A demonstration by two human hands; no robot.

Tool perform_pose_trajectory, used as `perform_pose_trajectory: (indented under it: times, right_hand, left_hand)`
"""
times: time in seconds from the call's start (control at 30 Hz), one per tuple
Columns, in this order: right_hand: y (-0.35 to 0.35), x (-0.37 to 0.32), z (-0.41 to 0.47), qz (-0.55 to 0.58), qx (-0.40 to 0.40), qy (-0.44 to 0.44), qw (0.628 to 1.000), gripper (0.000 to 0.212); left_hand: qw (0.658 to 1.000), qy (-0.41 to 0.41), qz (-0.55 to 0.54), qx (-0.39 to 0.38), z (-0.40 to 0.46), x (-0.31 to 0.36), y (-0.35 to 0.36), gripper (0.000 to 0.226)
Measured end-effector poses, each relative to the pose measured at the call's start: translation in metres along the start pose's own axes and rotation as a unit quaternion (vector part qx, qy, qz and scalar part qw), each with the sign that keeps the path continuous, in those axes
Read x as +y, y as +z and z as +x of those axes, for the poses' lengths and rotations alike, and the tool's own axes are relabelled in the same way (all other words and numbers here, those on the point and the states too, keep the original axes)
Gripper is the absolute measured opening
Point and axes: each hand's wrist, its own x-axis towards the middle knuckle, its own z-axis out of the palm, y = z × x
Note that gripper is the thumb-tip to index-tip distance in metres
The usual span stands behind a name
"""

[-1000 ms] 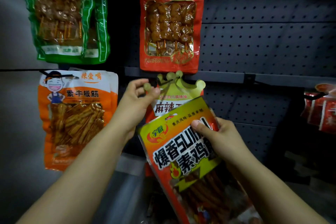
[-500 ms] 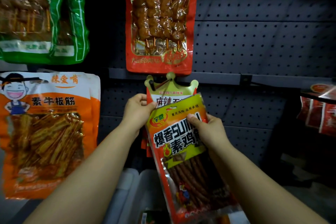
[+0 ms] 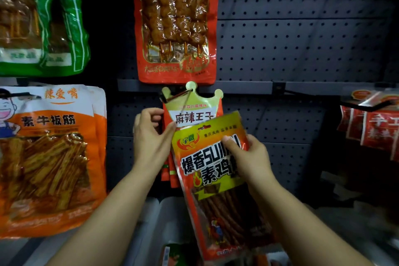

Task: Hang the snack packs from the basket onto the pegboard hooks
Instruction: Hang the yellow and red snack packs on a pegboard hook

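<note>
Right hand (image 3: pixel 248 155): grips yellow-red snack pack (image 3: pixel 218 179), long axis upright, tilted
Left hand (image 3: pixel 151 138): thumb touching pack's top corner, fingers curled
Hook (image 3: pixel 177 96): just above the pack, left hand nearer

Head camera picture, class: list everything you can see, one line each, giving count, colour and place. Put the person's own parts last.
Skewer snack pack: one, red, hanging top centre.
Green snack pack: one, green, top left.
Orange snack pack: at least one, orange and white, hanging at left.
Crown-topped pack: several, red with a yellow crown top, on the centre hook.
Stick snack pack: one, red and yellow, held in front of the crown-topped pack.
Red packs: several, far right.
Pegboard: dark grey, behind everything.
Bin: pale, bottom centre.
Hands: left pinches the crown-topped pack; right grips the stick snack pack.
</note>
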Motion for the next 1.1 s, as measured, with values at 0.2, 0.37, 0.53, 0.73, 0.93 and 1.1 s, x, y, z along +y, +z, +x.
perform_pose_trajectory:
  times: [0.2,0.37,0.53,0.73,0.93,1.1]
  right_hand:
    - [-0.056,-0.022,-0.042,0.069,0.002,-0.064,0.996,0.022]
    - [-0.103,-0.037,-0.078,0.092,0.008,-0.112,0.989,0.017]
    - [-0.140,-0.057,-0.099,0.094,0.034,-0.185,0.978,0.009]
    - [-0.161,-0.085,-0.108,0.088,0.033,-0.243,0.965,0.014]
    - [-0.169,-0.106,-0.087,0.079,0.043,-0.228,0.969,0.012]
    - [-0.164,-0.101,-0.070,0.084,0.054,-0.183,0.978,0.011]
  left_hand:
    - [0.974,0.181,0.065,-0.119,-0.040,0.060,-0.003,0.023]
    - [0.964,0.185,-0.046,-0.186,-0.061,0.118,0.002,0.017]
    - [0.949,0.161,-0.121,-0.242,-0.087,0.151,0.006,0.017]
    - [0.938,0.176,-0.179,-0.238,-0.099,0.185,0.000,0.007]
    - [0.945,0.145,-0.183,-0.229,-0.089,0.205,0.009,0.012]
    - [0.948,0.078,-0.193,-0.242,-0.082,0.197,0.024,0.010]
